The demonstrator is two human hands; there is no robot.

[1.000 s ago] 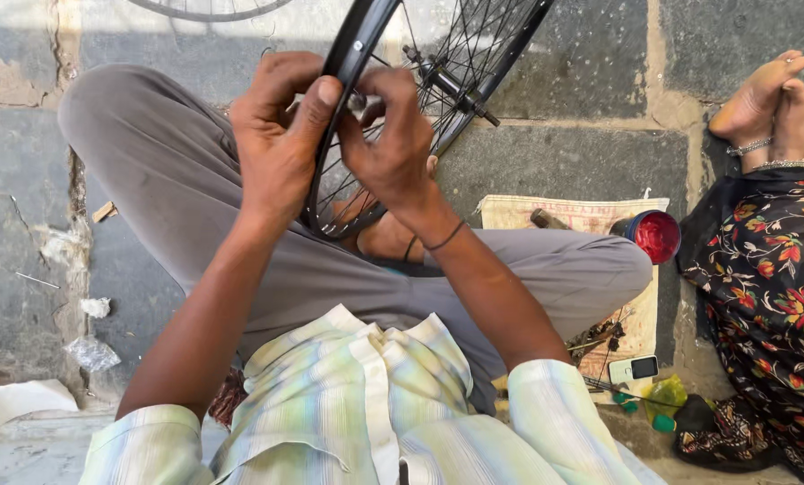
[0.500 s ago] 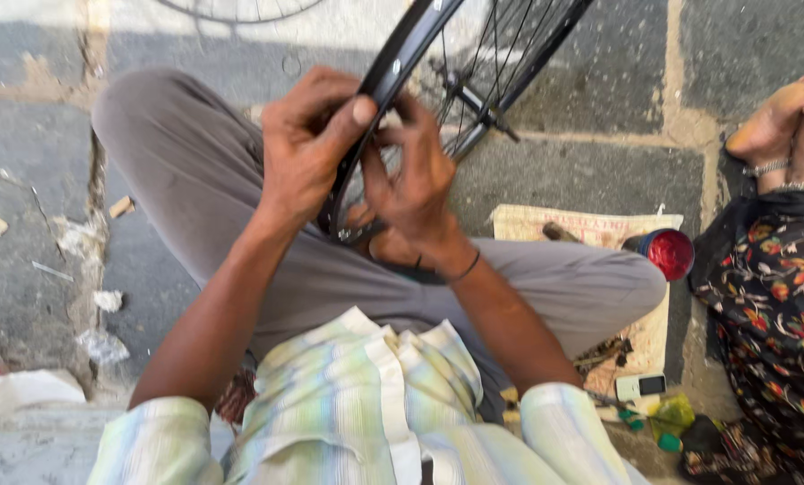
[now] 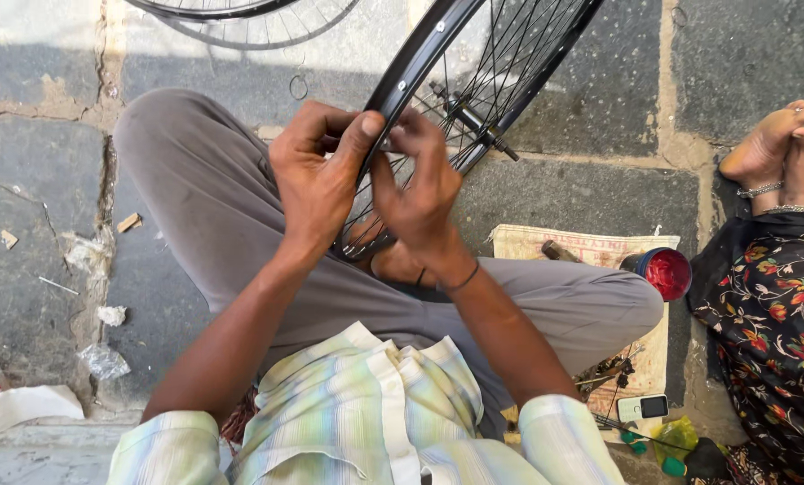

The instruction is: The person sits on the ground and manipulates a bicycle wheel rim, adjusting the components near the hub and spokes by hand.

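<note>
Around black rim [image 3: 420, 56], both hands.

Sunlit, littered grey stone pavement [image 3: 600, 193]

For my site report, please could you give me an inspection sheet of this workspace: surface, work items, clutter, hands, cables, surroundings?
Surface: grey stone paving with wide joints, partly in sunlight.
Work items: black bicycle wheel rim with spokes and hub axle, standing between the crossed legs.
Clutter: red-filled tin on a printed cloth sheet; paper scraps; small device with a screen; green-handled tools.
Hands: left hand grips the rim; right hand fingers are at the spokes beside it.
Cables: nothing seen.
Surroundings: second wheel at top; another person's feet and floral garment at right.
</note>
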